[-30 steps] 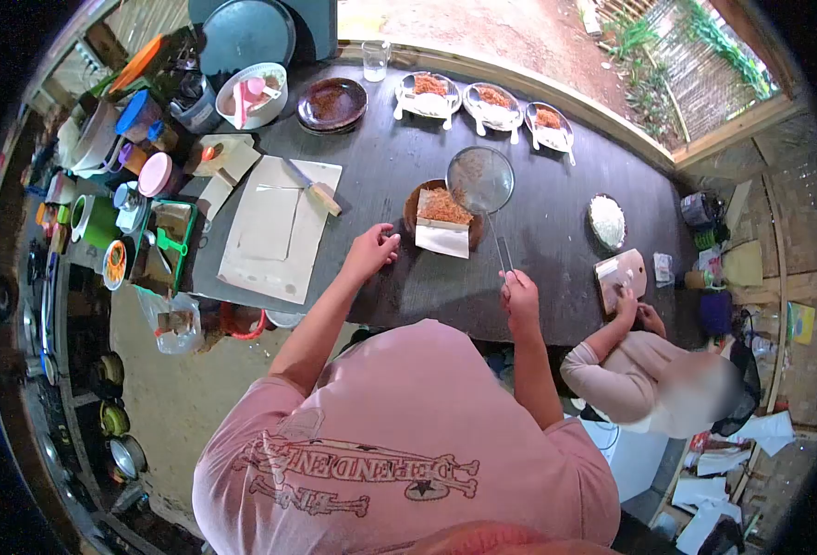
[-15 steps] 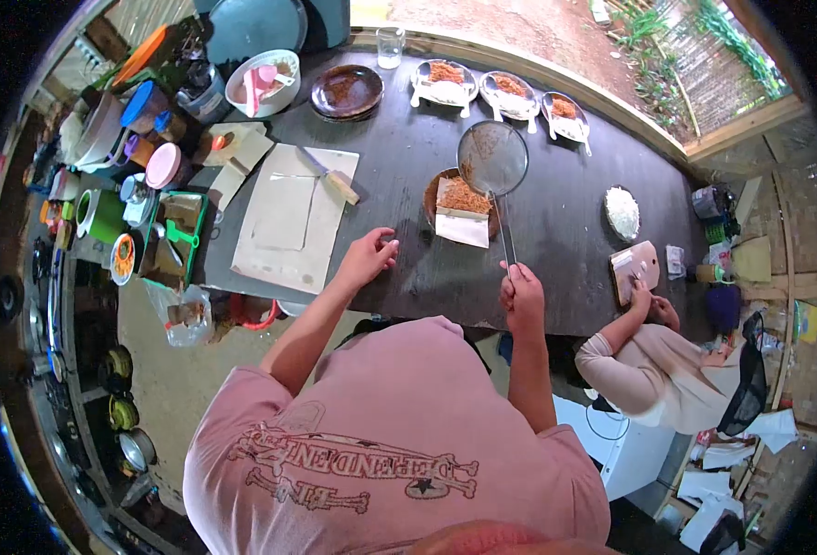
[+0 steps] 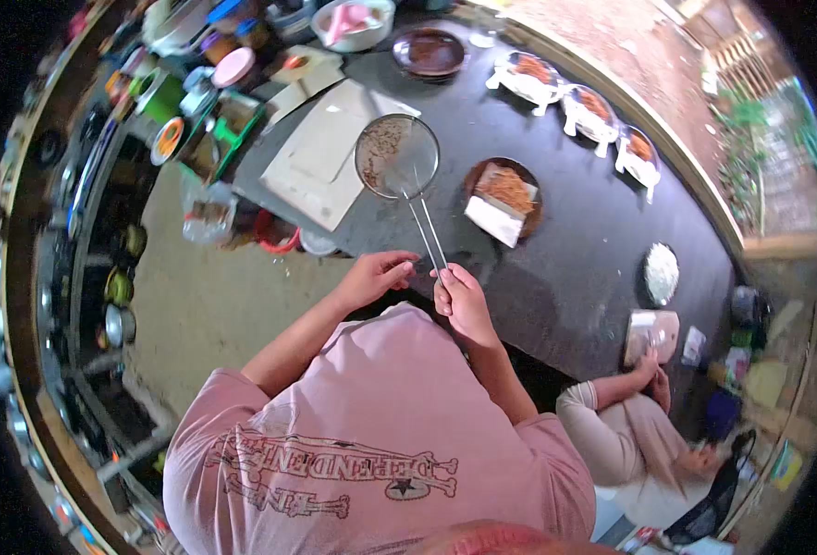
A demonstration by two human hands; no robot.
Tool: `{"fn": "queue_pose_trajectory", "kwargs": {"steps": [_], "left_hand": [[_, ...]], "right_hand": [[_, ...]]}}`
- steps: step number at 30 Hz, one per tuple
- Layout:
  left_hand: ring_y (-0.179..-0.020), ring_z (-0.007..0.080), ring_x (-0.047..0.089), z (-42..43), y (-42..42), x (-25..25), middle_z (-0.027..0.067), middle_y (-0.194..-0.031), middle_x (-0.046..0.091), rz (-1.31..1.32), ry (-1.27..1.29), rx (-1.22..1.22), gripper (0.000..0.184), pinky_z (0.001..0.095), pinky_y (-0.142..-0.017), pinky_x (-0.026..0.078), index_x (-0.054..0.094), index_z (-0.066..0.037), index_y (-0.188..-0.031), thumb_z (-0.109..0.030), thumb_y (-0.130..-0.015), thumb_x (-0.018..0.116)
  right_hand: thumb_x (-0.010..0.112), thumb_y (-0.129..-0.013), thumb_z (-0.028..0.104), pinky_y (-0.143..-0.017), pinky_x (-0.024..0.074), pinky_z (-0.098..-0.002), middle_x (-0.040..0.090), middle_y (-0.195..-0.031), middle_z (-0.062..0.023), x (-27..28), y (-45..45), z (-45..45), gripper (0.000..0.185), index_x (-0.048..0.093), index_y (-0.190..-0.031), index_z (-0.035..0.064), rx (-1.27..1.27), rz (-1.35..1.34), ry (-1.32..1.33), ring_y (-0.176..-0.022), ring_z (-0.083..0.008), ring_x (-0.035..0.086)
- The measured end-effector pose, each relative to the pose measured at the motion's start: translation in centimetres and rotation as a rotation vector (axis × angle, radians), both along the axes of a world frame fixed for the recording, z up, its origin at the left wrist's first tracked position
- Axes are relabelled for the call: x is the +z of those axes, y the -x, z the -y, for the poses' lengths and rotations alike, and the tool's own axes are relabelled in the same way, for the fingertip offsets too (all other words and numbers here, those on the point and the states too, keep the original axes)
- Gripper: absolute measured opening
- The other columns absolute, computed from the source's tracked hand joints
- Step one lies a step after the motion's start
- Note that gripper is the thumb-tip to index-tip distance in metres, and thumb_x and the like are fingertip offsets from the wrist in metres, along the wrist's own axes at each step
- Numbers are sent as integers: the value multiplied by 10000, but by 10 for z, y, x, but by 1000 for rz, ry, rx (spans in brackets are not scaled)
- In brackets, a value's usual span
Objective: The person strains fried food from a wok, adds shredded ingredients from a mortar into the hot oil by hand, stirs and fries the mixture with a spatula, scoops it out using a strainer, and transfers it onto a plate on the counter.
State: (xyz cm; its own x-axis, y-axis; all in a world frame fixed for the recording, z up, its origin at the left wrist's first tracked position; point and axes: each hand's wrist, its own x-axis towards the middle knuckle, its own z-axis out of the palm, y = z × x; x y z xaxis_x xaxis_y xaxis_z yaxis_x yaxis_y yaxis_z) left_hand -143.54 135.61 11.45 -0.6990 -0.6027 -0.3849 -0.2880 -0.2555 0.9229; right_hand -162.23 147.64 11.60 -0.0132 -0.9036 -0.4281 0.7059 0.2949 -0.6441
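Observation:
My right hand (image 3: 462,301) is closed round the wire handle of a round mesh strainer (image 3: 397,155). The strainer is held up over the near-left part of the table, with brown crumbs showing on the left of its mesh. Just left of the handle is my left hand (image 3: 380,279), its fingers loosely bent and apart, with nothing seen in it. Beyond my right hand, a brown plate (image 3: 535,217) carries shredded orange-brown food (image 3: 508,190) and a folded pale sheet (image 3: 494,220).
Three plates (image 3: 528,81) of similar food line the far edge. A cardboard sheet (image 3: 330,171) lies left, near a dark plate stack (image 3: 430,53) and a white bowl (image 3: 364,35). At right, a co-worker's hands (image 3: 651,370) touch a board (image 3: 651,335) beside a white-filled dish (image 3: 661,275).
My right hand has moved the strainer left, away from above the brown plate. My left hand has come close to its handle. The view has turned, shifting the table's contents.

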Motion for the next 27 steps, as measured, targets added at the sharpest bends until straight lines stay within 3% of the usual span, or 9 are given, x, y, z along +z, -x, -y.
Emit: {"fn": "queue_pose_trajectory", "kwargs": {"steps": [3, 7, 11, 14, 17, 18, 21, 27], "left_hand": [[-767, 99, 655, -14, -24, 14, 46, -987, 711, 16, 35, 79, 389, 259, -715, 547, 610, -17, -1281, -289, -1005, 578], [-831, 107, 653, -30, -65, 11, 37, -975, 698, 12, -3, 222, 369, 273, -753, 543, 630, -2, -1217, -305, -1016, 565], [-785, 76, 603, -34, -112, 22, -4, -864, 654, -19, -10, 345, 304, 266, -712, 519, 657, -7, -1035, -289, -1029, 544], [-754, 85, 625, -31, -153, 2, 6, -830, 673, -18, 10, 464, 311, 258, -637, 502, 682, -50, -1051, -333, -1014, 557], [-791, 88, 612, -21, -201, 17, 1, -869, 665, -6, 30, 527, 291, 277, -738, 525, 656, -19, -1034, -285, -1029, 538], [-805, 89, 612, -19, -219, 1, -1, -881, 665, -12, 24, 567, 294, 279, -750, 526, 658, -22, -1050, -292, -1026, 542], [-814, 79, 604, -7, -284, -28, -13, -910, 664, -65, -6, 648, 283, 268, -749, 523, 650, -27, -1099, -277, -1032, 534], [-810, 63, 578, 28, -433, -13, -30, -903, 653, -152, -113, 813, 284, 258, -738, 507, 653, -41, -1135, -280, -1026, 546]], "right_hand": [[447, -1044, 192, -441, 285, -218, 423, -628, 24, -3, -22, 17, 197, 555, -1015, 30, 168, -39, 35, -481, -60, 348], [440, -1045, 200, -441, 293, -214, 427, -636, 33, 4, -60, 45, 205, 541, -972, 39, 387, -92, 37, -493, -54, 349], [449, -1045, 213, -433, 293, -214, 434, -636, 28, 13, -107, 77, 185, 534, -977, 63, 618, -111, 7, -475, -57, 355], [443, -1050, 230, -432, 293, -213, 434, -629, 26, 9, -149, 102, 201, 544, -993, 65, 738, -144, -11, -475, -58, 357], [430, -1056, 240, -431, 293, -212, 432, -630, 23, 6, -198, 127, 218, 546, -996, 64, 855, -228, -11, -478, -59, 356], [415, -1056, 224, -424, 291, -220, 429, -622, 21, 0, -217, 137, 214, 545, -994, 66, 890, -232, -34, -471, -63, 348], [397, -1059, 214, -417, 290, -226, 431, -617, 20, -2, -288, 166, 210, 541, -986, 79, 962, -222, -47, -469, -66, 345], [405, -1061, 248, -425, 306, -213, 468, -635, 17, -9, -448, 221, 210, 537, -973, 109, 1080, -275, -42, -496, -61, 390]]}}
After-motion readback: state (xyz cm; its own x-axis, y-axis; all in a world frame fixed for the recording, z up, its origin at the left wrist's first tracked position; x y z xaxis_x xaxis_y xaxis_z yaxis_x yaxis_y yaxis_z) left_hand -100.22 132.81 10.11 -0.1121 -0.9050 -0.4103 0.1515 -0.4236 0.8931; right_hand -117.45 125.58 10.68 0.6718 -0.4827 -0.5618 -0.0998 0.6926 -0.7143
